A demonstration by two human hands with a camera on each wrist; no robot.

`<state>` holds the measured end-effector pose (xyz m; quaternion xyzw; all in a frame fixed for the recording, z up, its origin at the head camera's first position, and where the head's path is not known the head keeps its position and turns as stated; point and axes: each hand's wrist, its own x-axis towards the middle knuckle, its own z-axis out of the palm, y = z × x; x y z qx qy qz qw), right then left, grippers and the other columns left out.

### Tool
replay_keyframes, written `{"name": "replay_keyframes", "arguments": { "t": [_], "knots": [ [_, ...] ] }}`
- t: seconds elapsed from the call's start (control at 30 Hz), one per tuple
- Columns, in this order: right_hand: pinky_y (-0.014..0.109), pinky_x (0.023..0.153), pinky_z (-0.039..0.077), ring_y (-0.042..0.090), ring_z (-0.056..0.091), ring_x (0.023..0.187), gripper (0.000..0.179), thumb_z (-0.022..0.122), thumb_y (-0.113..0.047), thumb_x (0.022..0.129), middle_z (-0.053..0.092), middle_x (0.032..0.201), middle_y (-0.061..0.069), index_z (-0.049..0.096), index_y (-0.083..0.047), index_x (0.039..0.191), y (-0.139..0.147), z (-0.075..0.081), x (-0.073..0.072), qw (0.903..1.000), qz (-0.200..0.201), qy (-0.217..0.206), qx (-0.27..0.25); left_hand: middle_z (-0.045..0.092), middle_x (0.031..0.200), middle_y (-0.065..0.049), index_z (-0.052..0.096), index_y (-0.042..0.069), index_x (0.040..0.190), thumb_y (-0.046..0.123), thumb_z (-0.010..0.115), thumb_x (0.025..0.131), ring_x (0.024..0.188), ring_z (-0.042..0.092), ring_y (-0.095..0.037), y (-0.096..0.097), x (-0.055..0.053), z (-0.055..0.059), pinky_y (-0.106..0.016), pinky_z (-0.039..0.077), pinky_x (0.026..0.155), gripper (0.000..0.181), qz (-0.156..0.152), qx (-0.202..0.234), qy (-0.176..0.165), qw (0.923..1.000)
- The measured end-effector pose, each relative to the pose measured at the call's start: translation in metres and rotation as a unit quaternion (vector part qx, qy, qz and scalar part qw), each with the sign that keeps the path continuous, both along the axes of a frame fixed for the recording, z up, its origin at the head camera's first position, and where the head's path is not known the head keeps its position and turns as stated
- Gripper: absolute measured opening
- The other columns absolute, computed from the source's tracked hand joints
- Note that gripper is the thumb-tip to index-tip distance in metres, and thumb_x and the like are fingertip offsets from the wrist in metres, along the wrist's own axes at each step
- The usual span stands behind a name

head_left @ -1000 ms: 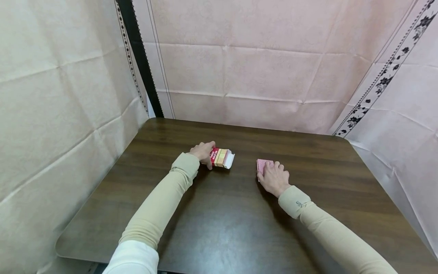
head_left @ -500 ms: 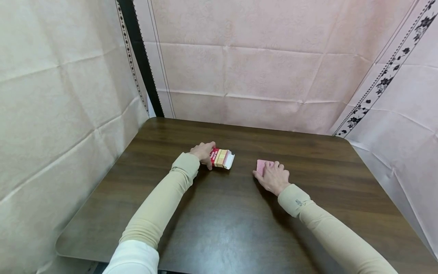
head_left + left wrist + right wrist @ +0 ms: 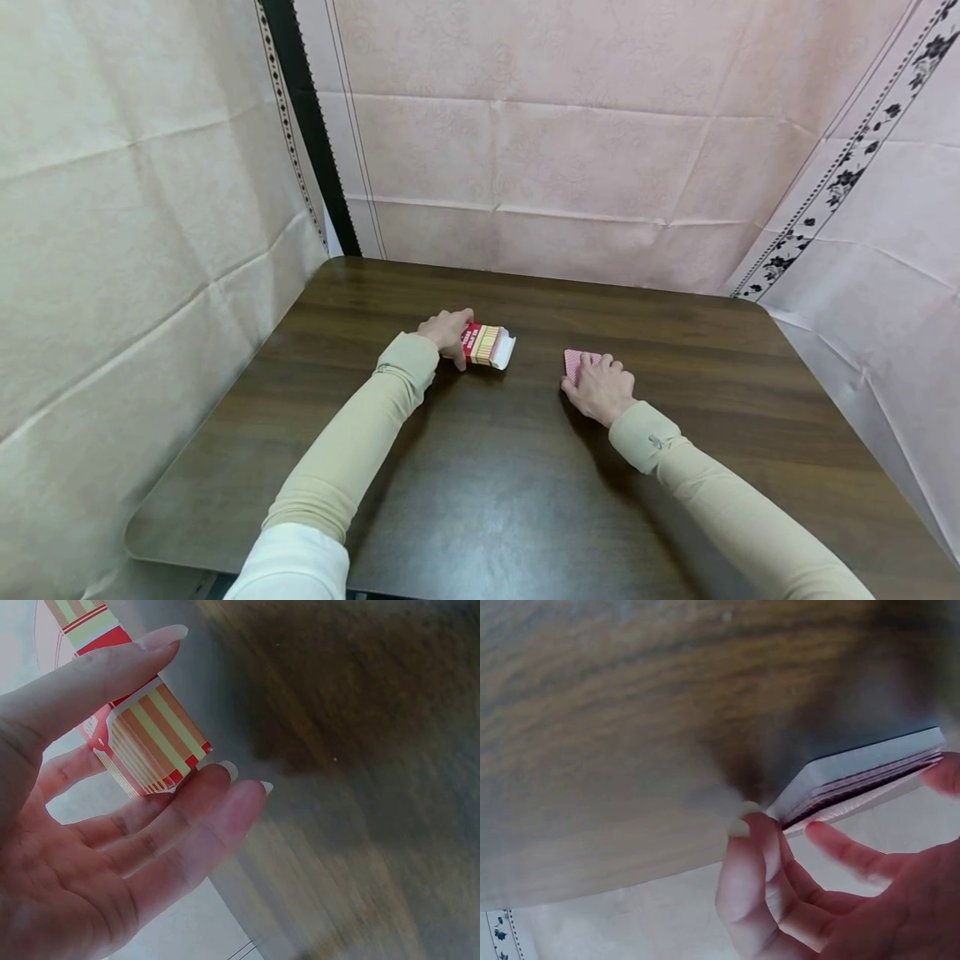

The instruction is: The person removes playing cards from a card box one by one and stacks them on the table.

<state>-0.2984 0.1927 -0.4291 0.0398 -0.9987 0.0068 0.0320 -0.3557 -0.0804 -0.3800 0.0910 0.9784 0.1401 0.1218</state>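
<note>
On the left, my left hand (image 3: 448,333) grips a red and yellow striped playing-card box (image 3: 483,344), its white flap end open and facing right. In the left wrist view the thumb lies across the box (image 3: 161,727) and the other fingers are behind and under its closed end. Farther right, my right hand (image 3: 602,389) holds a deck of cards (image 3: 576,363) with pink patterned backs, low at the tabletop. The right wrist view shows fingertips at one corner of the deck (image 3: 870,761), one finger at its back, and the thumb by the far end. Some cards fan slightly apart at the edge.
Both hands work over a dark brown wooden table (image 3: 465,500) with rounded corners. Pale cloth (image 3: 570,150) hangs behind it and along both sides, with a dark strip (image 3: 311,125) at the back left. A short gap separates the box from the deck.
My right thumb swung a little out to the left half a second ago and is now back nearer the deck. The left hand and box have stayed in place.
</note>
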Motion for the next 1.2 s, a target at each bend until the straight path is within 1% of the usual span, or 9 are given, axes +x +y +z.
{"name": "replay_keyframes", "arguments": {
  "t": [0.2, 0.3, 0.37, 0.5, 0.57, 0.63, 0.93, 1.13, 1.2],
  "knots": [
    [0.058, 0.073, 0.047, 0.046, 0.055, 0.101, 0.063, 0.048, -0.054, 0.092, 0.054, 0.112, 0.031, 0.048, -0.003, 0.129, 0.001, 0.009, -0.003, 0.9995, 0.008, -0.016, -0.027, 0.055, 0.126, -0.011, 0.046, 0.019, 0.128, 0.013, 0.089, 0.064, 0.11, 0.054, -0.029, 0.0, 0.001, 0.002, -0.048, 0.047, 0.091, 0.078, -0.014, 0.001, -0.009, 0.9999],
    [0.056, 0.08, 0.046, 0.043, 0.053, 0.106, 0.051, 0.05, -0.042, 0.094, 0.055, 0.115, 0.026, 0.052, -0.004, 0.128, -0.001, 0.014, -0.005, 0.9951, 0.072, 0.028, -0.061, 0.055, 0.126, -0.011, 0.047, 0.02, 0.129, 0.013, 0.089, 0.064, 0.111, 0.053, -0.029, 0.0, 0.0, 0.001, -0.048, 0.046, 0.092, 0.078, -0.021, 0.002, -0.01, 0.9997],
    [0.054, 0.085, 0.044, 0.039, 0.052, 0.108, 0.042, 0.055, -0.03, 0.093, 0.056, 0.115, 0.022, 0.056, -0.005, 0.127, -0.005, 0.016, -0.006, 0.9844, 0.143, 0.064, -0.081, 0.055, 0.126, -0.01, 0.048, 0.02, 0.129, 0.012, 0.089, 0.064, 0.11, 0.053, -0.028, 0.0, 0.0, 0.001, -0.048, 0.046, 0.092, 0.077, -0.024, 0.003, -0.011, 0.9996],
    [0.05, 0.088, 0.041, 0.033, 0.05, 0.107, 0.04, 0.059, -0.009, 0.086, 0.057, 0.115, 0.016, 0.061, -0.008, 0.126, -0.021, 0.018, -0.007, 0.9505, 0.27, 0.112, -0.107, 0.054, 0.126, -0.011, 0.05, 0.021, 0.128, 0.011, 0.09, 0.062, 0.112, 0.052, -0.028, 0.001, 0.001, 0.001, -0.048, 0.046, 0.091, 0.078, -0.033, -0.001, -0.009, 0.9994],
    [0.048, 0.089, 0.043, 0.032, 0.051, 0.108, 0.043, 0.058, -0.005, 0.084, 0.057, 0.117, 0.015, 0.062, -0.01, 0.127, -0.029, 0.017, -0.007, 0.9383, 0.305, 0.121, -0.11, 0.054, 0.126, -0.011, 0.05, 0.021, 0.129, 0.01, 0.09, 0.062, 0.113, 0.051, -0.028, 0.002, 0.002, 0.002, -0.048, 0.046, 0.091, 0.079, -0.038, -0.004, -0.006, 0.9992],
    [0.047, 0.091, 0.044, 0.032, 0.051, 0.109, 0.048, 0.056, -0.001, 0.083, 0.056, 0.12, 0.016, 0.06, -0.011, 0.13, -0.037, 0.017, -0.007, 0.9323, 0.325, 0.117, -0.108, 0.053, 0.127, -0.011, 0.05, 0.021, 0.13, 0.01, 0.09, 0.062, 0.115, 0.05, -0.028, 0.003, 0.002, 0.002, -0.049, 0.046, 0.092, 0.08, -0.042, -0.006, -0.005, 0.9991],
    [0.054, 0.099, 0.043, 0.041, 0.044, 0.127, 0.053, 0.054, -0.005, 0.088, 0.033, 0.148, 0.026, 0.051, -0.016, 0.14, -0.059, 0.011, -0.007, 0.9465, 0.317, 0.035, -0.048, 0.056, 0.128, -0.009, 0.052, 0.021, 0.13, 0.01, 0.09, 0.061, 0.115, 0.053, -0.028, 0.01, 0.004, 0.002, -0.05, 0.046, 0.095, 0.079, -0.044, -0.013, 0.001, 0.999],
    [0.059, 0.096, 0.044, 0.045, 0.045, 0.127, 0.042, 0.055, -0.004, 0.088, 0.028, 0.151, 0.029, 0.057, -0.014, 0.129, -0.063, 0.009, -0.008, 0.948, 0.314, 0.03, -0.044, 0.057, 0.128, -0.009, 0.052, 0.021, 0.13, 0.01, 0.09, 0.06, 0.114, 0.054, -0.029, 0.014, 0.005, 0.002, -0.051, 0.046, 0.094, 0.08, -0.054, -0.012, -0.002, 0.9985],
    [0.059, 0.097, 0.044, 0.045, 0.045, 0.126, 0.045, 0.055, -0.004, 0.088, 0.029, 0.15, 0.029, 0.056, -0.015, 0.131, -0.062, 0.01, -0.007, 0.9483, 0.313, 0.03, -0.047, 0.056, 0.128, -0.01, 0.052, 0.02, 0.13, 0.01, 0.09, 0.061, 0.114, 0.054, -0.029, 0.013, 0.005, 0.002, -0.051, 0.046, 0.093, 0.08, -0.051, -0.016, -0.001, 0.9986]
  ]
}}
